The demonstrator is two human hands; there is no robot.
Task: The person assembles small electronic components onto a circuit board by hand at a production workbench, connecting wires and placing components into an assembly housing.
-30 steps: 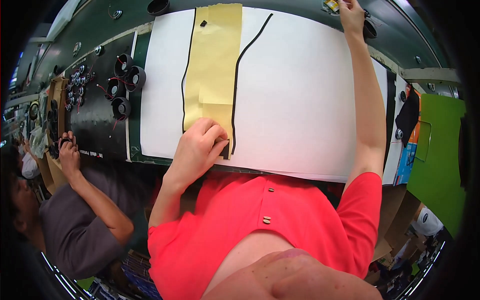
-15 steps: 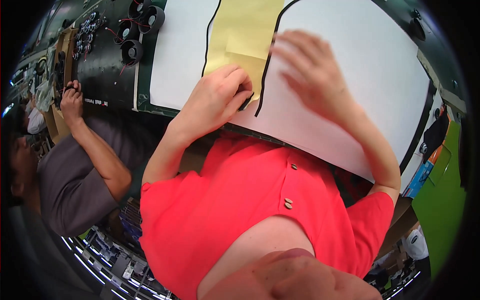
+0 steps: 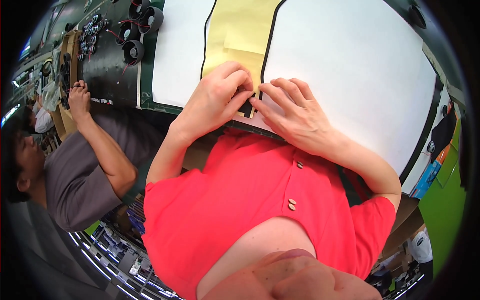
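My left hand [image 3: 216, 99] pinches a small flat black piece [image 3: 245, 108] at the near end of a yellow paper strip [image 3: 242, 30]. My right hand [image 3: 299, 114] meets it there, its thumb and forefinger on the black piece's right side and its other fingers curved. What exactly lies between the fingertips is partly hidden. A thin black strip [image 3: 268, 47] runs along the paper's right edge, passing just beyond my right fingertips. A second thin black strip [image 3: 204, 45] follows the left edge.
White sheeting [image 3: 350, 60] covers the table under my hands. Several round black speakers [image 3: 132, 51] with red wires stand at the far left, beside smaller speaker units [image 3: 90, 32]. A co-worker's hand [image 3: 79, 97] works near a cardboard box [image 3: 70, 44]. A green panel [image 3: 445, 210] stands at right.
My right hand has come down and left from above the white sheet to meet my left hand. My left hand has stayed nearly in place, and more of the black piece shows.
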